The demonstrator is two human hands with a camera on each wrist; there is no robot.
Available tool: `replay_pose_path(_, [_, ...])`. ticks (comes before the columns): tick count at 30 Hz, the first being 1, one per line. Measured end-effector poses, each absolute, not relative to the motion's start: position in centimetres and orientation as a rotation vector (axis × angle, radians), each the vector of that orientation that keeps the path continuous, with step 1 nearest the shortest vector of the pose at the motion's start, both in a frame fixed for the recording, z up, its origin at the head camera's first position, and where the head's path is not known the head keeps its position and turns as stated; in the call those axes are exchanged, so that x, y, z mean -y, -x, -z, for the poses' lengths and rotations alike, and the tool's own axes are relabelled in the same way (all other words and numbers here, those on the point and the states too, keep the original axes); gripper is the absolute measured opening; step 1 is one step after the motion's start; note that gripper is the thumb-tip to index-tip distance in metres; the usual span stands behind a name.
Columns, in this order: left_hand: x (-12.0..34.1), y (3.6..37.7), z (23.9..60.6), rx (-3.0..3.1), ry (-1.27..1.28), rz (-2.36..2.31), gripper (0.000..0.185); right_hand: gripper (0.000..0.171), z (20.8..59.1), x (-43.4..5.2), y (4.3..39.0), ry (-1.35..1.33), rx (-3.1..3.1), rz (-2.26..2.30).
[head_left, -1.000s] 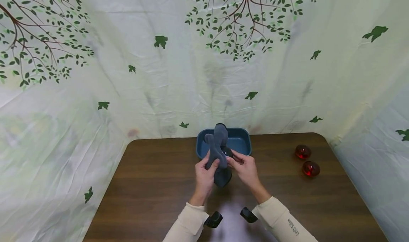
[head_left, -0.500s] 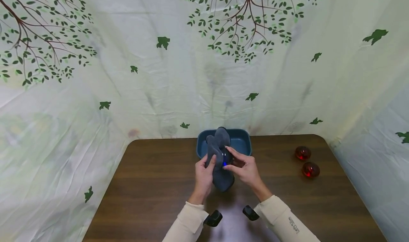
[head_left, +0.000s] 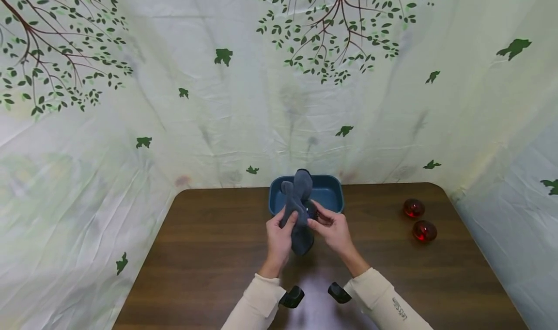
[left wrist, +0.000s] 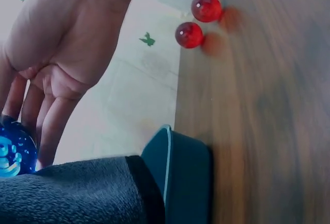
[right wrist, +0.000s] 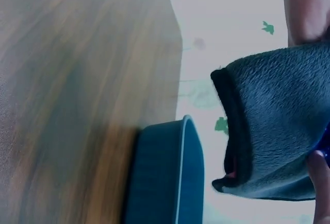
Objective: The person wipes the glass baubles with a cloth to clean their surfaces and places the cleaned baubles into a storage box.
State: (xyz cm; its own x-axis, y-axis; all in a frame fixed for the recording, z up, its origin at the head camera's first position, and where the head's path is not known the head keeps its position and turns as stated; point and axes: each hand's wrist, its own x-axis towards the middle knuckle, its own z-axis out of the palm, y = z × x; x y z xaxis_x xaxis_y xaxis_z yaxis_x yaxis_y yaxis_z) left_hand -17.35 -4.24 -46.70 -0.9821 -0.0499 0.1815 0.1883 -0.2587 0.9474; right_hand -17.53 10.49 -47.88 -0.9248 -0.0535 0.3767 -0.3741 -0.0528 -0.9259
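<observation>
A dark grey cloth (head_left: 301,187) with a black edge hangs in folds from my left hand (head_left: 277,240), whose thumb pinches it from the front. My right hand (head_left: 334,230) grips a blue glass ball (left wrist: 15,149) between thumb and fingers. The cloth lies against the ball and covers part of it. In the head view the ball looks dark and shows only at the cloth's right side. Both hands are raised in front of the blue bin (head_left: 329,194). In the right wrist view the cloth (right wrist: 278,116) hides most of the left hand.
Two clear red balls (head_left: 413,208) rest at the right of the brown wooden table (head_left: 209,252). The bin stands at the table's far edge, against a pale curtain (head_left: 244,102) printed with leaves and birds. Black wrist cameras (head_left: 292,297) sit at both sleeves.
At half a second ago the right fingers were spread wider and more blue ball showed. Now they are closer together, and the cloth has shifted slightly up and covers more of it.
</observation>
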Motion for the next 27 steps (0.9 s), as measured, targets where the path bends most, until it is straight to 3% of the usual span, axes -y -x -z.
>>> replay_pose_path(7, [4.4, 17.2, 46.8, 1.797, 0.027, 2.433, 0.035, 0.063, 48.0, -11.3, 17.9, -0.823, 1.989, -1.972])
replay_pose_path(18, [4.0, 17.2, 47.1, 1.803, 0.225, 2.405, 0.041, 0.037, 47.3, -10.7, 17.1, -0.227, 2.03, -2.136])
replay_pose_path(22, [4.1, 17.2, 47.2, 1.821, 0.161, 2.394, 0.039, 0.04, 47.2, -11.0, 17.2, -0.239, 2.171, -2.075])
replay_pose_path(27, [4.4, 17.3, 47.1, 1.733, 0.01, 2.506, 0.037, 0.052, 46.5, -12.0, 17.1, -0.501, 2.375, -1.863])
